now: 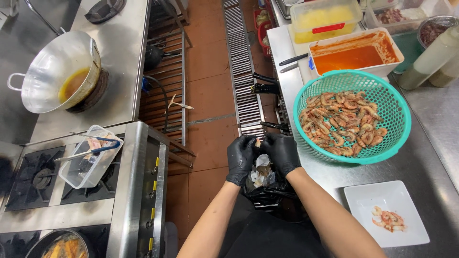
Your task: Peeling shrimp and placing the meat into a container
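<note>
Both my hands wear black gloves and meet in front of me over a black bag of shells and scraps (264, 184). My left hand (241, 157) and my right hand (282, 152) pinch one small shrimp (258, 142) between their fingertips. To the right, a teal plastic basket (398, 125) full of cooked shrimp (342, 125) stands on the steel counter. A white square plate (411, 228) nearer me holds a few peeled shrimp (388, 220).
Behind the basket stand a white tub of orange sauce (356, 56), a lidded yellow container (325, 20) and two bottles (432, 57). On the left are a stove with a steel wok (55, 71), a clear tub with tongs (91, 155) and a pan (62, 246). A floor drain grate (244, 67) runs between.
</note>
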